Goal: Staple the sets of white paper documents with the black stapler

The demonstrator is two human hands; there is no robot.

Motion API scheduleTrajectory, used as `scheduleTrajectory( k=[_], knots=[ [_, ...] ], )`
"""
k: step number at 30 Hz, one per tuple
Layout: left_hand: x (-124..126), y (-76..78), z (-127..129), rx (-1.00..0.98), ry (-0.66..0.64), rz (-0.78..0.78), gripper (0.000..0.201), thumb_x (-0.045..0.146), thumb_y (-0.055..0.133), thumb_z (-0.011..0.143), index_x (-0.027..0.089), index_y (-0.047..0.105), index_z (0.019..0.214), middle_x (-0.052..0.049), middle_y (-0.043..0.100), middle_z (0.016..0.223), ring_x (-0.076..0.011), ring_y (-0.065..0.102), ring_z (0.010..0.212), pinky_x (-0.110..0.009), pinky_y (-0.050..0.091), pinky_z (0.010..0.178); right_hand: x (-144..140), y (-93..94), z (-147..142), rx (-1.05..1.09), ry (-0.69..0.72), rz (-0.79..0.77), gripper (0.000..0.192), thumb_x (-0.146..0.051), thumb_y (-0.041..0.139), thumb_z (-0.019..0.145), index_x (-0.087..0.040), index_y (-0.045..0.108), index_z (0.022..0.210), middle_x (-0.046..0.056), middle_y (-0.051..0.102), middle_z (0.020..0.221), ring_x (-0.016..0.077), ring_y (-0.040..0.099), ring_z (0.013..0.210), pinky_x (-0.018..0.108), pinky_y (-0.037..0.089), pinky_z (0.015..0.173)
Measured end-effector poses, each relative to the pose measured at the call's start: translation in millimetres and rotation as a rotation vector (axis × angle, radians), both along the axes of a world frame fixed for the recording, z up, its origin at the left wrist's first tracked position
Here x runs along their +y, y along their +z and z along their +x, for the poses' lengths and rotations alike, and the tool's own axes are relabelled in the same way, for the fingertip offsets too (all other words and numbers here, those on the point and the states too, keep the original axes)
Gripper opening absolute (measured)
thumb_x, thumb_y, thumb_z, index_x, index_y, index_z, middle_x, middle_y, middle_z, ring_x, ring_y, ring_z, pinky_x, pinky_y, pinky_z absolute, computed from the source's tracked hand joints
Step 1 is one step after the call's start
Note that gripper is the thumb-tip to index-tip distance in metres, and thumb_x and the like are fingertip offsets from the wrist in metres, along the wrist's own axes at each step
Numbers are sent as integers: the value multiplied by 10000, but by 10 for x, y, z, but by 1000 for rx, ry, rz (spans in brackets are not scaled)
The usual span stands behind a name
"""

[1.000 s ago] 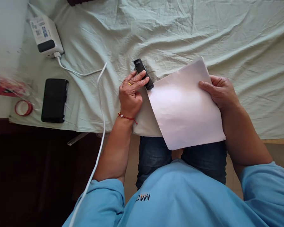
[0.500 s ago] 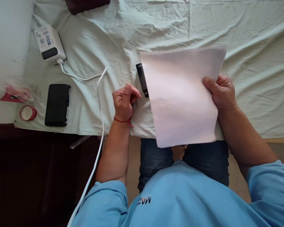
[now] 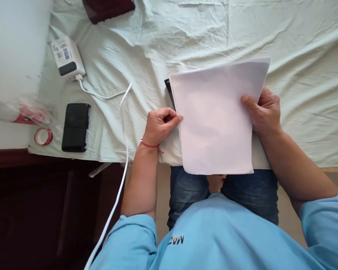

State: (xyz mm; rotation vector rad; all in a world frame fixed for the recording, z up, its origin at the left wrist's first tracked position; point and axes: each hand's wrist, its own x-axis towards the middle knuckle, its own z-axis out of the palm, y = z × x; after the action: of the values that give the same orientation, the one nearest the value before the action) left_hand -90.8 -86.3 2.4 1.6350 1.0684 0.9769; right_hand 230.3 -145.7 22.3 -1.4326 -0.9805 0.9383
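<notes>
The fingers of the right hand (image 3: pixel 263 112) are closed on the right edge of the white paper sheets (image 3: pixel 216 120) at frame centre, while the curled left hand (image 3: pixel 160 125) pinches their left edge, beside a half-hidden black device (image 3: pixel 168 87)

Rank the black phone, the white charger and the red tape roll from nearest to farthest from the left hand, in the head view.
From the left hand:
1. Black phone, lying to its left on the sheet.
2. White charger, up and left, near the wall.
3. Red tape roll, far left at the sheet's edge.
</notes>
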Motion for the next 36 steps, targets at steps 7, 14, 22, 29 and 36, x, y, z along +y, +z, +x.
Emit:
scheduleTrajectory(
  k=[7, 14, 22, 29, 36],
  knots=[
    [8, -29, -10, -80, 22, -21, 549, 597, 946, 790, 214, 579, 645, 35, 455, 614, -98, 367, 584, -291, 276, 543, 48, 34, 62, 124, 11, 19, 352, -446, 1081, 671, -342, 875, 937, -9, 865, 1034, 238, 731, 983, 406, 618, 982],
    [-16, -59, -5, -123, 61, -14, 489, 698, 886, 851, 232, 745, 798, 23, 585, 647, -97, 441, 562, -293, 390, 541, 58, 13, 120, 151, 19, -46, 309, -478, 1083, 677, -332, 877, 856, -33, 862, 980, 216, 711, 940, 398, 624, 956],
    [12, -122, 2, -162, 120, -6, 538, 708, 939, 779, 302, 627, 944, 43, 600, 716, -104, 468, 570, -285, 427, 530, 85, -50, 165, 182, -17, -33, 334, -438, 1096, 634, -291, 857, 815, 1, 839, 919, 218, 715, 873, 397, 640, 862],
    [-37, -34, -16, -160, 38, 7, 325, 602, 852, 909, 277, 858, 895, -29, 723, 800, -156, 584, 676, -336, 456, 621, 70, -71, 158, 103, -67, -48, 318, -451, 1061, 676, -294, 786, 713, 6, 786, 847, 211, 647, 815, 389, 596, 777],
    [3, -96, -36, -80, 13, 27, 413, 662, 951, 792, 264, 844, 814, -16, 647, 722, -131, 480, 622, -335, 363, 598, 48, -46, 84, 75, -36, -2, 337, -464, 1054, 724, -269, 781, 691, 8, 776, 829, 199, 668, 812, 369, 610, 789]
  ],
)
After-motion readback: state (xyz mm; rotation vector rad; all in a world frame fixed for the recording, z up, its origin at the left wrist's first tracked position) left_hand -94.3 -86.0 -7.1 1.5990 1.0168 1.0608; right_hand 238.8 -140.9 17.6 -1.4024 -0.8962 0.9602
